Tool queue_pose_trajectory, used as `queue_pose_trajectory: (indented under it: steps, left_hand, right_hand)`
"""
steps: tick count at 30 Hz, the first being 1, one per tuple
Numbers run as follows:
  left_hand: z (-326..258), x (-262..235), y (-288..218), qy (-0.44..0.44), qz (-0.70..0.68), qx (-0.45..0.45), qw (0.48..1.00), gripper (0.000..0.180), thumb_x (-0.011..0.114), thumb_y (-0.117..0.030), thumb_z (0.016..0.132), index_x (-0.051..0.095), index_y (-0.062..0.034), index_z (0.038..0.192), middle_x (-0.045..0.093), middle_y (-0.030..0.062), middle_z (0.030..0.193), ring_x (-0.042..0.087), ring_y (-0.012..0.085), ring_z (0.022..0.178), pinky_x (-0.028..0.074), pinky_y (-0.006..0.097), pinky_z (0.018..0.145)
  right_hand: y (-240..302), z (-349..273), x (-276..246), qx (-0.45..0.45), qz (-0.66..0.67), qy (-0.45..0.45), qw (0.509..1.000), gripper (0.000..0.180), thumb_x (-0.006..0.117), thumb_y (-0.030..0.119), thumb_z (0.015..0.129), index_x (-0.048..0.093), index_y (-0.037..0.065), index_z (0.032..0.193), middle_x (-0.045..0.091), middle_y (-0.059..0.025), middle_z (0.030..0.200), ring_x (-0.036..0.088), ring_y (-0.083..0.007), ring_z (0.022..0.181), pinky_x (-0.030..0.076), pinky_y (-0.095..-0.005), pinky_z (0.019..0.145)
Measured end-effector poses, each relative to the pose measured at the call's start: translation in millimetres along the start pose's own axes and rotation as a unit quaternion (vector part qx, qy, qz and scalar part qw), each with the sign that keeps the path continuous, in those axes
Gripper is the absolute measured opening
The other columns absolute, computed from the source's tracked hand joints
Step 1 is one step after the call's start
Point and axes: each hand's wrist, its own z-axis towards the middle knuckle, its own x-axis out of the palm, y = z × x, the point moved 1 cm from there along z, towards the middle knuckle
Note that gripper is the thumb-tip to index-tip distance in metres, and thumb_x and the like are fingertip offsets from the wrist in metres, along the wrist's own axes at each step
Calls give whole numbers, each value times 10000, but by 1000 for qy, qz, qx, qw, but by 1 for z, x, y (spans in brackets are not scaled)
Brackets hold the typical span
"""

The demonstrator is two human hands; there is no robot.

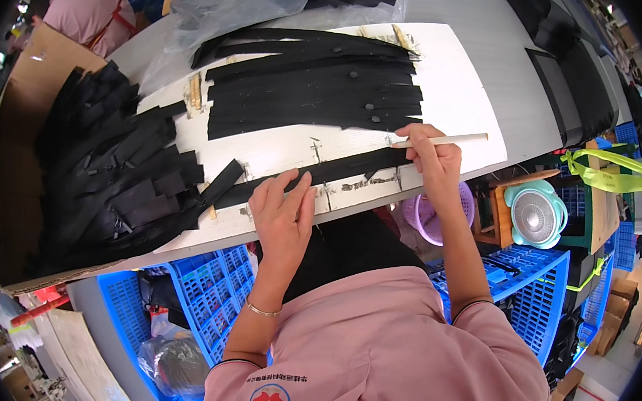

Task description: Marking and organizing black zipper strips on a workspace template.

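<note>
My right hand [434, 158] pinches a slim white pen-like stick [464, 139], its tip pointing left near the right end of a black fabric strip [343, 165]. That strip lies along the near edge of a white board [465, 83] bearing dark marks. With fingers stretched out and apart, my left hand [282, 206] rests on the strip's left part and holds nothing. Just beyond, several black strips [308, 89] lie side by side on the board, with a few small dark lumps on them. A short black piece [223, 181] lies slantwise left of my left hand.
At the left, a cardboard box [16, 109] overflows with black strips onto the board. Clear plastic [231, 2] lies at the back; black material [575, 93] sits far right. Below the edge are blue crates [213, 298], a purple basket [425, 219] and a turquoise fan [537, 213].
</note>
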Motion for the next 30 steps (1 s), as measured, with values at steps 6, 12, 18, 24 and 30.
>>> queue_pose_trajectory:
  steps: [6,12,18,24,30]
  left_hand:
    - [7,9,-15,-5,-10,-21,1000,237,800,-118,885,796,-55,1113,709,72,1197,608,280,1117,442,406,985]
    - [36,49,-60,11,-94,49,994,218,798,-103,872,791,-59,1086,709,60,1184,612,265,1101,444,385,979]
    - [43,77,-63,48,-102,38,993,192,799,-123,865,795,-48,1042,717,60,1144,620,265,1092,439,396,992]
    - [44,79,-63,48,-109,20,993,168,798,-123,860,798,-49,1011,721,60,1139,621,264,1095,433,394,1000]
    - [43,80,-63,49,-110,11,993,164,800,-122,856,779,-61,1006,717,59,1165,615,266,1111,423,400,1012]
  right_hand:
    - [-23,7,-13,22,-27,31,999,222,602,103,1031,734,-41,927,696,-32,866,556,-60,737,441,-232,661]
    - [-23,6,-9,6,-32,24,999,200,619,100,1027,733,-46,951,694,-24,850,566,-68,742,448,-230,668]
    - [-27,6,-11,-8,-57,41,998,205,625,118,1025,736,-42,960,720,-55,850,622,-101,768,497,-272,699]
    - [-25,7,-10,-17,-91,57,994,208,627,120,1021,722,-57,969,728,-85,856,643,-120,774,506,-299,697]
    - [-28,4,-11,-21,-65,37,997,200,632,123,1006,720,-41,933,725,-83,844,667,-128,762,509,-302,678]
